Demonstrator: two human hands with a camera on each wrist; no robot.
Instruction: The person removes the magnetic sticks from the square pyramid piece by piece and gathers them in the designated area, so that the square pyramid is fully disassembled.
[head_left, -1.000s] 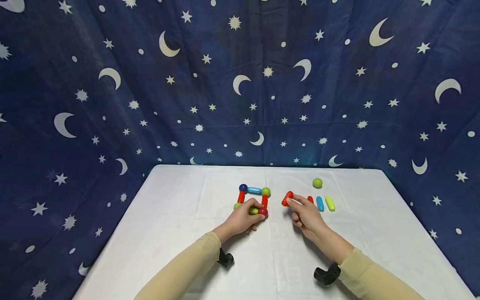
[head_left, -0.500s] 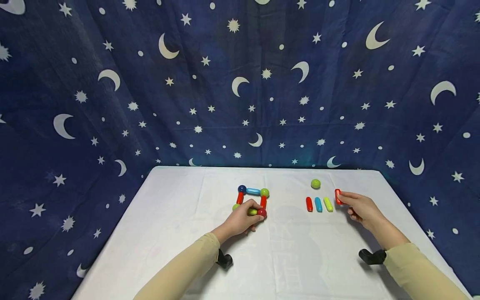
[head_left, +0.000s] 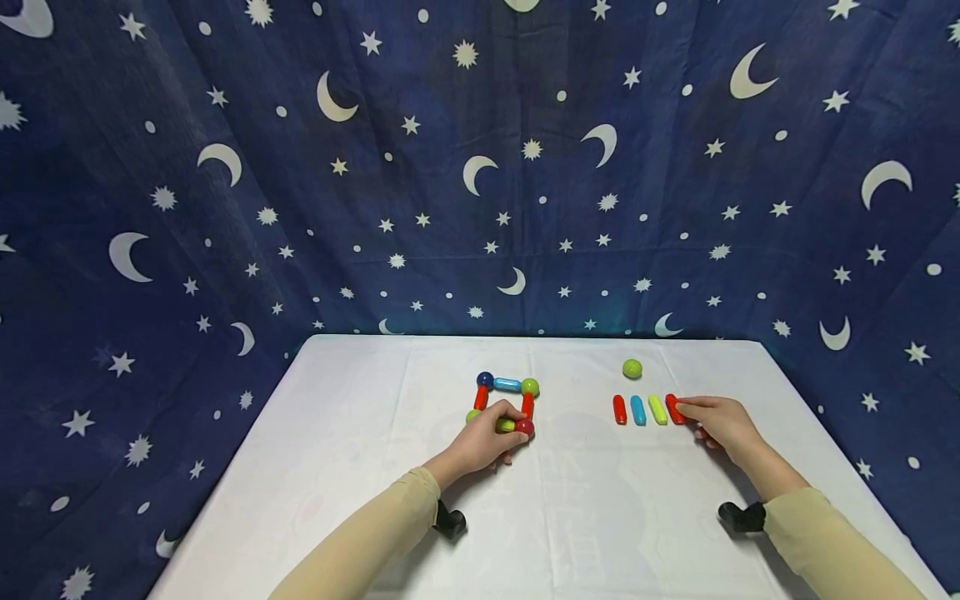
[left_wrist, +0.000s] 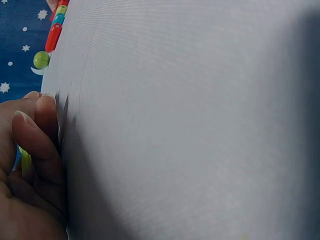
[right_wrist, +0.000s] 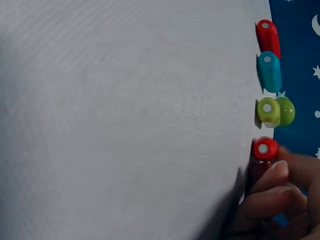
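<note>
My left hand [head_left: 480, 437] pinches the yellow-green magnetic rod [head_left: 506, 425] at the near side of a small square, its thumb by the red ball [head_left: 524, 428]. Red rods [head_left: 527, 406] form the square's sides, and a blue rod [head_left: 507, 385] the far side. A dark blue ball [head_left: 485, 381] and green balls [head_left: 530, 387] sit at other corners. At the right, my right hand [head_left: 723, 427] pinches a red magnetic rod [head_left: 674, 409] on the table, at the right end of a row; its pale round end [right_wrist: 263, 149] faces the right wrist camera.
Left of the held rod lie a yellow-green rod [head_left: 657, 409], a blue rod [head_left: 638, 410] and another red rod [head_left: 619, 410]. A loose green ball [head_left: 632, 368] lies behind them. The white-covered table [head_left: 600, 517] meets a dark blue star-and-moon cloth [head_left: 450, 208] at the back.
My right hand has carried the red rod rightward from near the square, past the row, then lowered it beside the yellow-green rod. The left hand stays in place at the square.
</note>
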